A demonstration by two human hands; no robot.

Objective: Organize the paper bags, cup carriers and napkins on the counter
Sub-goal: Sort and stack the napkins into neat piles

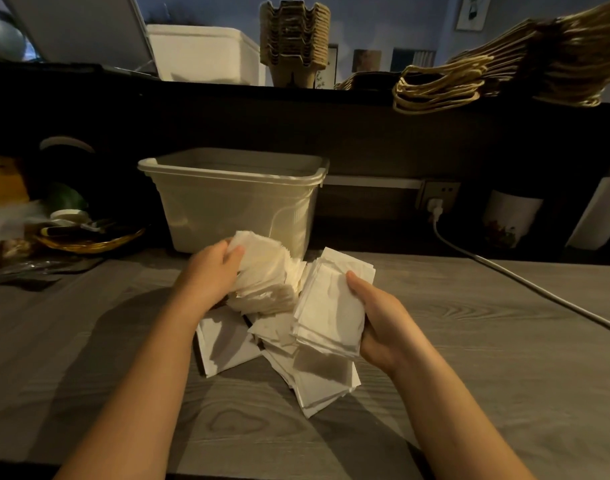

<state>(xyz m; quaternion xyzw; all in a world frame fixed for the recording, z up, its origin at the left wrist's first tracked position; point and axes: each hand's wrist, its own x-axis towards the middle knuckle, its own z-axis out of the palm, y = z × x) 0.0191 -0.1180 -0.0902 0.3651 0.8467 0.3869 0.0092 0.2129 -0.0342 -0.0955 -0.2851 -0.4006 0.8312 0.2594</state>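
Head view, 2 bare forearms enter from the bottom edge and converge over the centre of the counter [88,341].

Left hand [211,271]: fingers curled round the near-left side of a thick napkin stack [265,271], thumb pressed on its top sheet. Stack is lifted and tilted, top face turned toward the right hand, edges fanned and uneven.

Right hand [383,320]: palm under a flat napkin stack [331,306], thumb laid across the upper face, clamped on it. Long axis of this stack runs away from the person, far end pointing toward the plastic bin [234,202].

The hands are apart, and the 2 held stacks meet edge to edge between them.

Loose napkins [227,341] lie scattered on the counter directly below the hands, overlapping at mixed angles; 1 pile spreads toward the near right.

The bin stands upright just behind the napkins, against the dark back panel; its contents are not visible.

Raised ledge [227,98] above the panel: cup carriers [294,39] nested in 1 upright stack near the centre; paper bags [539,57] to the right, lying flat in a leaning pile, twine handles hanging over the front edge toward the left.

A white plug [436,204] sits in the wall socket right of the bin, and its cable [521,282] trails across the counter to the right.
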